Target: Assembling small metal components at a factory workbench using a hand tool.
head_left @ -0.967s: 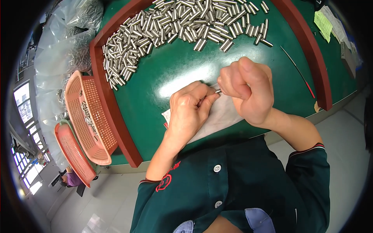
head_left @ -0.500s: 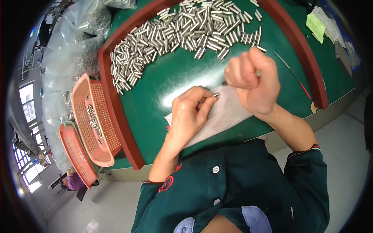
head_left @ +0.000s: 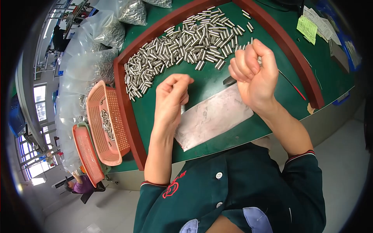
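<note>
My left hand (head_left: 171, 97) is raised over the left end of a whitish, smudged sheet (head_left: 215, 112). Its fingers are curled together; a small silvery bit (head_left: 183, 109) shows at its lower side, and I cannot tell whether the hand holds it. My right hand (head_left: 256, 75) hovers above the sheet's right end, closed like a fist with the thumb up, its contents hidden. Beside it, at the sheet's far edge, lies a dark block (head_left: 229, 80). A large heap of short metal pins (head_left: 194, 39) spreads across the green table beyond both hands.
A dark red wooden frame (head_left: 130, 116) borders the work area. Left of it stand pink baskets (head_left: 103, 143), one with pins inside, and clear bags of metal parts (head_left: 110, 33). At the right lie a red-handled tool (head_left: 297, 91) and yellow-green paper (head_left: 307, 29).
My left hand has moved left and away from the sheet's middle, where it was pinching a metal pin. My right hand stays closed nearly in place. The view has shifted slightly.
</note>
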Demonstrator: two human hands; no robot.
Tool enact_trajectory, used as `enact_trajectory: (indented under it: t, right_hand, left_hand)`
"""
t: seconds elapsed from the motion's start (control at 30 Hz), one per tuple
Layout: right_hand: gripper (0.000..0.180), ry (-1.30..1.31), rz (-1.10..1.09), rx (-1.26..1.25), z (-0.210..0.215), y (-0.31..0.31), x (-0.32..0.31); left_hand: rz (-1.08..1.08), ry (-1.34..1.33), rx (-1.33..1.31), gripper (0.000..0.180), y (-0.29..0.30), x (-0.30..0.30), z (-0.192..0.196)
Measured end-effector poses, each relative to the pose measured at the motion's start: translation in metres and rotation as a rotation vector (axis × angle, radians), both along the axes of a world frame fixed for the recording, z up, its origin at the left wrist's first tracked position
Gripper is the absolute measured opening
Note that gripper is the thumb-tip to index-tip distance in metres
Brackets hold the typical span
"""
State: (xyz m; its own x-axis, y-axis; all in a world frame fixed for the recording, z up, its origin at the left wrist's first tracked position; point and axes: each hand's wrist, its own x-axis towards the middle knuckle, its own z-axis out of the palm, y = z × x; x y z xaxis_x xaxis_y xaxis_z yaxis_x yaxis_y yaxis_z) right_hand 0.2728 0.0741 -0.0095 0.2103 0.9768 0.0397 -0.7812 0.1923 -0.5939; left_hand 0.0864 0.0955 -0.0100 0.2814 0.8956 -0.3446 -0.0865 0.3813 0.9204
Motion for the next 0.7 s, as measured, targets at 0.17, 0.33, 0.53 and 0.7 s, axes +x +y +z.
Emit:
enact_trajectory:
  t: [0.17,0.33,0.53,0.7]
  right_hand:
    - [0.041,-0.020,-0.014,-0.022,0.003,0.000,-0.001]
    - [0.042,-0.075,-0.014,-0.037,0.001,0.000,-0.002]
    - [0.042,-0.092,-0.002,-0.023,-0.002,-0.002,0.000]
    - [0.043,-0.085,0.047,-0.048,0.000,-0.003,-0.003]
  left_hand:
    - [-0.084,0.986,0.753,0.018,0.017,0.032,-0.006]
    - [-0.150,1.123,0.855,0.014,0.027,0.043,-0.017]
    - [-0.402,0.927,0.945,0.008,0.013,0.037,0.004]
    - [-0.556,0.863,1.095,0.014,-0.027,0.016,0.004]
